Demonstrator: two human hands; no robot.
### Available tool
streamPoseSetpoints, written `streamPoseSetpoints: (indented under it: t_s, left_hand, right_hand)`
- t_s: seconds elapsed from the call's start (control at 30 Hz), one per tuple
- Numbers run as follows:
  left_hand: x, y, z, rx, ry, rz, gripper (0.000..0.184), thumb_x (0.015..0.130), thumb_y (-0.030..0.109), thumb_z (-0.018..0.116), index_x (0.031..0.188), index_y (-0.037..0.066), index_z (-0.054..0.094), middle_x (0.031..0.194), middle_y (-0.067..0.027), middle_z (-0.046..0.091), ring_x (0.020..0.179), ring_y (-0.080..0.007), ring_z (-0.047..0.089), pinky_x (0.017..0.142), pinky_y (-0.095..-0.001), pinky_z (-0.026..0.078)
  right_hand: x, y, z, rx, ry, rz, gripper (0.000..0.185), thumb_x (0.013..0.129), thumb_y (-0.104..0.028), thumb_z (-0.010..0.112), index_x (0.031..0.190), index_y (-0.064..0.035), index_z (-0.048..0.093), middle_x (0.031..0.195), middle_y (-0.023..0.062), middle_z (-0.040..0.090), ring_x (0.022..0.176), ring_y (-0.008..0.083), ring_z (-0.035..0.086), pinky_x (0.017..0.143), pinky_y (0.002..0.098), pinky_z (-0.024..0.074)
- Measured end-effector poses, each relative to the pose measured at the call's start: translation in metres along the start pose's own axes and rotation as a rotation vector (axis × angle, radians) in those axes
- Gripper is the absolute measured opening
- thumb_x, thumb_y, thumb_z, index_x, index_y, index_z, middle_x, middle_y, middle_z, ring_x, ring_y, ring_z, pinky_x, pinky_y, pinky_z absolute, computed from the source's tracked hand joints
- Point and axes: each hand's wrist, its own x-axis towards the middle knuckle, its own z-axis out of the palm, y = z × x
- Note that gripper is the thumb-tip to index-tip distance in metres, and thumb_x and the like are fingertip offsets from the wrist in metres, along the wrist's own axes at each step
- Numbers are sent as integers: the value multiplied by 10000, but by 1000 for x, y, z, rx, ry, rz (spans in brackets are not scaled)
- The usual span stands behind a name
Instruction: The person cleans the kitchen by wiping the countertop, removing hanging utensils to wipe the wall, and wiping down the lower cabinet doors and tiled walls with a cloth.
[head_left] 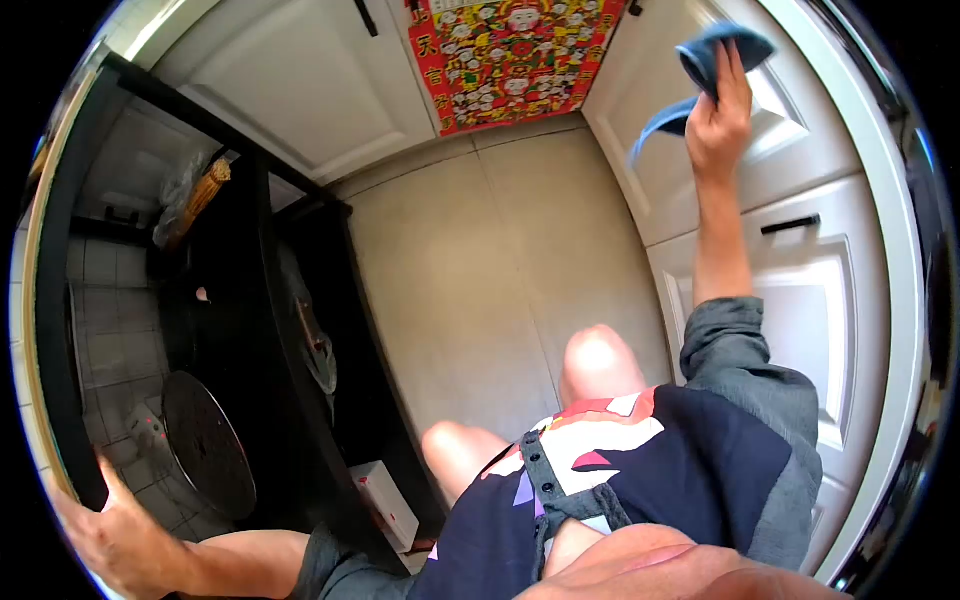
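right hand point(717, 140), two o'clock, is closed on blue cloth point(705, 62) at white cabinet door point(645, 70); step in hand appears to be cloth-to-door contact, calling for steady grip. left hand point(125, 545), eight o'clock, clasps table point(54, 330) edge.

This looks like a home kitchen. White cabinet doors with raised rectangular panels point(800, 290) and a slim black bar handle point(790, 225) line the right of the frame, and a similar white panelled door point(290, 80) stands at upper left. Large beige floor tiles point(450, 260) fill the middle. At left is a black open-shelved rack point(230, 330), holding a bundle of light wooden sticks like chopsticks point(208, 195) and a round dark pan-like disc point(208, 443). A red and yellow festive print point(515, 60) at top centre suggests a household.
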Motion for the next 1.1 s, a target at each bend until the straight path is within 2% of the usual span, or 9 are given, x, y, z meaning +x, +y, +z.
streamPoseSetpoints:
  t_s: [0.17,0.23,0.43,0.47,0.67,0.87,0.97,1.03,1.1]
  left_hand:
    - [3,24,3,19,-29,9,530,686,597,627,1086,251,611,873,59,664,758,-110,645,648,-222,512]
    - [8,31,-16,26,-31,-8,531,683,590,635,1089,249,610,872,58,664,768,-107,644,662,-218,508]
    - [13,27,-91,85,-63,-41,552,688,564,641,1109,208,603,945,41,667,878,-89,637,797,-176,481]
    - [10,23,-86,80,-58,-41,552,688,564,641,1109,208,603,945,41,667,878,-89,637,797,-176,481]
    - [-11,4,-49,50,204,-30,490,673,611,632,1004,251,666,807,124,676,618,-23,627,526,-157,487]
    - [-11,7,-66,130,117,-7,462,692,649,586,885,246,704,640,150,632,417,-19,526,322,-163,323]
    - [-19,8,-74,158,-6,-6,491,711,655,564,931,234,688,631,126,618,473,-38,559,384,-185,398]
    - [-11,21,-105,75,-381,-119,500,741,562,610,1041,163,640,896,29,673,682,-96,644,592,-194,488]
    - [-18,7,-65,21,-29,1,587,801,587,511,1185,146,556,1090,-33,614,959,-136,602,814,-234,465]
  right_hand:
    - [-9,107,61,-801,-601,-316,360,763,-119,480,1102,-138,597,961,20,626,830,192,585,740,364,430]
    - [-9,124,88,-851,-461,-489,340,777,-155,475,1096,-159,590,957,4,616,843,149,579,744,354,410]
    - [16,125,56,-662,-979,14,423,778,-192,433,1133,7,545,1165,162,538,1177,284,409,1003,408,266]
    - [1,136,40,-965,-594,-489,401,783,-170,474,1178,-172,539,969,-16,593,903,129,548,726,330,394]
    - [-41,129,-45,-947,-642,-447,299,794,-188,480,1072,-126,572,919,-5,598,902,142,548,766,322,383]
    - [-48,140,-39,-918,-729,-586,348,769,-178,478,1103,-127,561,967,-13,586,905,128,542,789,288,383]
    - [-64,143,-38,-842,-845,-501,312,765,-154,472,1061,-112,561,974,17,587,938,147,539,818,303,382]
    - [-82,143,-35,-789,-852,-540,269,771,-140,459,1012,-93,570,979,43,600,982,169,538,884,314,368]
    - [-104,141,-29,-799,-988,-535,291,776,-149,455,1039,-83,560,1056,59,574,1071,172,491,931,320,334]
